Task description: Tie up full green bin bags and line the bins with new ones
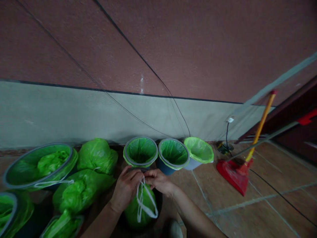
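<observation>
A green garbage bag (131, 215) is right in front of me, bulging, its neck drawn together at the top. It seems to sit in a dark bin, of which only a shadowy edge shows. My left hand (126, 186) is closed on the gathered neck from the left. From the other side my right hand (158, 181) pinches the same neck, close to the drawstring. The white drawstring (149, 211) hangs in a loop down the front of the bag. My fingers hide the exact point of grip.
Three lined bins, a grey-rimmed bin (140, 152), a blue bin (173, 153) and a pale bin (198, 152), stand along the wall. Filled green bags (96, 155) and a wide lined bin (71, 162) are leftward. A red dustpan (234, 175) and cable (282, 195) lie right.
</observation>
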A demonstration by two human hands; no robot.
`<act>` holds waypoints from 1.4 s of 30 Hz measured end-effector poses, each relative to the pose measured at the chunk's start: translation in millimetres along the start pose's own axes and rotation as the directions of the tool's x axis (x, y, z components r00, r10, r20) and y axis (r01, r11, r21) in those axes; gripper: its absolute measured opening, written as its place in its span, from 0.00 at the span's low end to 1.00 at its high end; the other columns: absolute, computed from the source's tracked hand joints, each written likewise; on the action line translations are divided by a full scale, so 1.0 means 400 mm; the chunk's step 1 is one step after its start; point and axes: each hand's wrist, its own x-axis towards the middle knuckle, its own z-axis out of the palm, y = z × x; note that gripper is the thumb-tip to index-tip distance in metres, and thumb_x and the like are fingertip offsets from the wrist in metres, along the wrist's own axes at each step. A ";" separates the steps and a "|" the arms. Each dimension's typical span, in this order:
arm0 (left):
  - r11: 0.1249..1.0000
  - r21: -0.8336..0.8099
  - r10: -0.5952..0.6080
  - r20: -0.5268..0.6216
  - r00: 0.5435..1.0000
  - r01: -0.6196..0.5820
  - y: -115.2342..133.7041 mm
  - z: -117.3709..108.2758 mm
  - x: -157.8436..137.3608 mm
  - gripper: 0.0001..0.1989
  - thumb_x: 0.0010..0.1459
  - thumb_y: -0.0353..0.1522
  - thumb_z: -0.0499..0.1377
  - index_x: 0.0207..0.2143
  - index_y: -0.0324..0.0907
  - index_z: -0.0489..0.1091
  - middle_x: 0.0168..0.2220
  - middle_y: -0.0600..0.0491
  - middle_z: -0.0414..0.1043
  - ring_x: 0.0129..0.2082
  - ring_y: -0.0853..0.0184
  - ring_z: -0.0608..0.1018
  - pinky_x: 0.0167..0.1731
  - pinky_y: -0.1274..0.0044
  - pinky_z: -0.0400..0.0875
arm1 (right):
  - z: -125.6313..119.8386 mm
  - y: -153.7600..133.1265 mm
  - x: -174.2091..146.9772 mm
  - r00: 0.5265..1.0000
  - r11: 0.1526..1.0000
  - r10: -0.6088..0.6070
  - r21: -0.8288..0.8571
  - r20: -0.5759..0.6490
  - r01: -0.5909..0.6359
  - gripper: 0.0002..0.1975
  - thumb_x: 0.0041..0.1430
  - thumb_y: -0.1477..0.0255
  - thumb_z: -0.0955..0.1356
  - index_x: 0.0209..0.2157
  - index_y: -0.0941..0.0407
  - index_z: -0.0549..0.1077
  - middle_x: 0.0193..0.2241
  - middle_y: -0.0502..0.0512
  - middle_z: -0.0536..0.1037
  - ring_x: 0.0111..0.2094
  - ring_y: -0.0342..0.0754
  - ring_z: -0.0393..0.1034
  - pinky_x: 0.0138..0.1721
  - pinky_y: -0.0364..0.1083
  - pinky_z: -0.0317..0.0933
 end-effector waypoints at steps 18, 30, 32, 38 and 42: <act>0.929 -0.142 -0.318 0.165 0.934 0.342 -0.024 0.002 -0.005 0.12 0.63 0.33 0.51 0.30 0.43 0.71 0.31 0.53 0.75 0.35 0.67 0.76 0.37 0.76 0.68 | -0.030 -0.061 -0.025 0.966 0.945 0.093 0.328 -0.242 -0.009 0.12 0.45 0.64 0.71 0.26 0.60 0.74 0.28 0.54 0.76 0.31 0.43 0.69 0.33 0.42 0.62; 0.539 -0.195 -0.710 0.418 0.566 0.820 -0.051 -0.009 0.002 0.14 0.55 0.36 0.54 0.19 0.41 0.67 0.17 0.55 0.68 0.22 0.67 0.72 0.26 0.76 0.60 | -0.080 -0.061 -0.016 0.891 0.744 0.058 -0.575 -0.451 -0.340 0.16 0.55 0.74 0.64 0.14 0.55 0.64 0.14 0.49 0.64 0.20 0.42 0.60 0.26 0.44 0.50; 0.291 -0.378 -0.761 0.465 0.452 0.879 -0.047 -0.011 0.008 0.13 0.52 0.38 0.57 0.20 0.40 0.70 0.17 0.55 0.68 0.22 0.67 0.72 0.26 0.77 0.62 | -0.077 -0.058 -0.017 0.895 0.732 0.045 -0.594 -0.445 -0.332 0.16 0.54 0.74 0.64 0.14 0.55 0.64 0.14 0.49 0.65 0.21 0.42 0.60 0.26 0.44 0.50; -0.245 -0.670 -0.639 0.655 0.403 0.700 0.010 -0.013 0.028 0.19 0.47 0.45 0.65 0.22 0.40 0.65 0.30 0.50 0.77 0.28 0.68 0.77 0.30 0.76 0.69 | -0.060 -0.050 -0.013 0.921 0.881 -0.029 -0.446 -0.390 -0.161 0.15 0.53 0.70 0.66 0.15 0.56 0.66 0.14 0.48 0.65 0.20 0.41 0.60 0.26 0.43 0.52; -0.166 -0.714 -0.607 0.618 0.501 0.680 0.025 -0.005 0.033 0.20 0.48 0.47 0.65 0.27 0.39 0.70 0.28 0.53 0.73 0.28 0.69 0.75 0.34 0.74 0.70 | -0.029 -0.088 -0.028 0.973 0.987 -0.143 0.053 -0.179 0.154 0.15 0.56 0.60 0.67 0.27 0.58 0.76 0.22 0.49 0.73 0.23 0.41 0.66 0.29 0.42 0.60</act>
